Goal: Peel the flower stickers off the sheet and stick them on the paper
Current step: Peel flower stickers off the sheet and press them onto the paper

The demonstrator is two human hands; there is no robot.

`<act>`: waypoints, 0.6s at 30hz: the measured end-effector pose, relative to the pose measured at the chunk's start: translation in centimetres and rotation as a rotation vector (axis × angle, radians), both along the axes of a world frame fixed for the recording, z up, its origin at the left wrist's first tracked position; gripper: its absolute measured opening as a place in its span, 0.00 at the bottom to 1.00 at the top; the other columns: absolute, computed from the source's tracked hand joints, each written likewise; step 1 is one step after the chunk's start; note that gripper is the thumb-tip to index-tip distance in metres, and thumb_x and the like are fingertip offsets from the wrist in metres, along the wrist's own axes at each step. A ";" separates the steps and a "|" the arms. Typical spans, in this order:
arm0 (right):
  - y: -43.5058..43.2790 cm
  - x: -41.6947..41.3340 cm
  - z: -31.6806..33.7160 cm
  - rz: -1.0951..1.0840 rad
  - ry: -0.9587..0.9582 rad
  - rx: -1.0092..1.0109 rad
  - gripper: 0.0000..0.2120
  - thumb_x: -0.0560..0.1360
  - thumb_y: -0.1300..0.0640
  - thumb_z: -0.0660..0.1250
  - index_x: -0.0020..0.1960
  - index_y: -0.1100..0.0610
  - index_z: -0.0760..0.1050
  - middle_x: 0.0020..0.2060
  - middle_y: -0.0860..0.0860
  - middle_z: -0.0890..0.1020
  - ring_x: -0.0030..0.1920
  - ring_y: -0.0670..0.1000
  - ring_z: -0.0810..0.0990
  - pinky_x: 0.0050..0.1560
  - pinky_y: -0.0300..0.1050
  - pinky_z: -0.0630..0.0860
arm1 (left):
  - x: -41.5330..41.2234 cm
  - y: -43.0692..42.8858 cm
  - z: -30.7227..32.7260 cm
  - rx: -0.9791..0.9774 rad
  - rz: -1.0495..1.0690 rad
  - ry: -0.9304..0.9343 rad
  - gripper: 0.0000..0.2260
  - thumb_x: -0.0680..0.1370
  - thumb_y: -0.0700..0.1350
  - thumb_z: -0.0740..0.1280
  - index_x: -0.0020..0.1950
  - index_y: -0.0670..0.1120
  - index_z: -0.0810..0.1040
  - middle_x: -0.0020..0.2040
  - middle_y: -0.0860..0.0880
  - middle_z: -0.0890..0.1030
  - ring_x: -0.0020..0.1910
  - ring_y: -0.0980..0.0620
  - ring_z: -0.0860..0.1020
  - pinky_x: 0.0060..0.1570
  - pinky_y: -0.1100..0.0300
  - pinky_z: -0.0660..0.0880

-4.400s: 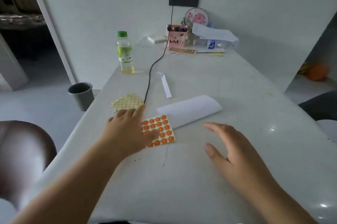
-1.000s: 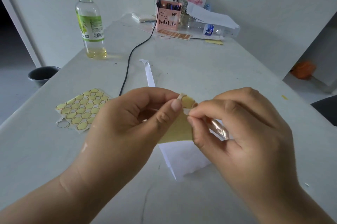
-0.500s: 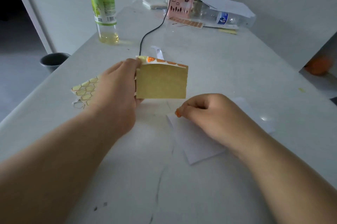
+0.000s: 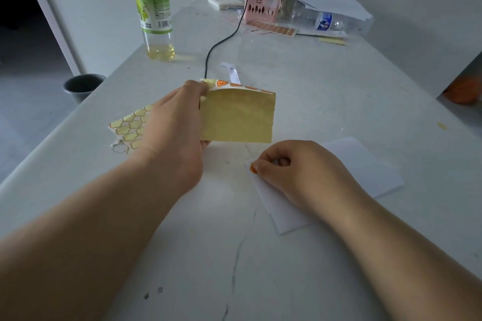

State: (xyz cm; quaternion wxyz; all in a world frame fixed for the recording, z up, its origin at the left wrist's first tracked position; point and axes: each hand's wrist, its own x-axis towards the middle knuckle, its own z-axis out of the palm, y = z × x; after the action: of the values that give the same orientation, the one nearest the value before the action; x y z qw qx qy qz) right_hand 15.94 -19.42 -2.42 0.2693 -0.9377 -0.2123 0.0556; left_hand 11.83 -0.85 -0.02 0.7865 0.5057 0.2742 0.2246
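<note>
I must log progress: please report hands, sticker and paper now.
Left hand grips sticker sheet, raised. Right hand pinches orange sticker at white paper corner. Nothing in the way.

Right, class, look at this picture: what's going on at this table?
A person is partway through sticking. The left hand holds the sticker sheet upright, yellow backing toward the camera. The right hand pinches an orange flower sticker at the corner of the white paper lying on the table. Whether it is stuck down yet cannot be told.
</note>
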 end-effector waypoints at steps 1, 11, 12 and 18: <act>0.1 0.0 0.0 -0.007 -0.009 -0.010 0.11 0.74 0.36 0.68 0.38 0.41 0.80 0.30 0.25 0.75 0.34 0.40 0.75 0.38 0.43 0.67 | 0.0 -0.1 0.0 0.008 0.002 -0.008 0.11 0.71 0.53 0.70 0.29 0.60 0.87 0.29 0.58 0.80 0.38 0.53 0.80 0.41 0.56 0.79; 0.3 -0.6 0.0 -0.073 -0.110 -0.043 0.18 0.72 0.32 0.67 0.55 0.39 0.67 0.35 0.41 0.75 0.42 0.44 0.77 0.50 0.49 0.75 | -0.3 -0.5 -0.3 0.052 -0.108 -0.159 0.16 0.87 0.46 0.66 0.42 0.53 0.88 0.41 0.55 0.89 0.43 0.60 0.87 0.50 0.56 0.85; 0.3 -0.7 0.0 -0.077 -0.114 -0.064 0.18 0.72 0.31 0.65 0.55 0.39 0.66 0.36 0.40 0.75 0.43 0.45 0.77 0.51 0.49 0.76 | -0.5 -0.6 -0.2 0.077 -0.124 -0.177 0.15 0.87 0.46 0.66 0.43 0.54 0.86 0.43 0.56 0.89 0.44 0.60 0.87 0.53 0.55 0.83; 0.6 -1.2 0.7 -0.072 -0.110 -0.030 0.19 0.71 0.33 0.67 0.54 0.41 0.67 0.37 0.40 0.76 0.45 0.45 0.79 0.51 0.48 0.73 | -1.3 -1.5 0.2 0.317 -0.273 -0.319 0.14 0.87 0.49 0.66 0.43 0.61 0.82 0.45 0.63 0.82 0.48 0.63 0.79 0.58 0.56 0.70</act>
State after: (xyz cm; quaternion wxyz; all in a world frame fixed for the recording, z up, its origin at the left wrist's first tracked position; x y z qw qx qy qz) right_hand 14.73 -18.84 -1.68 0.2450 -0.9503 -0.1922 -0.0024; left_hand 10.55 -2.33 0.15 0.7538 0.6132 0.0373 0.2334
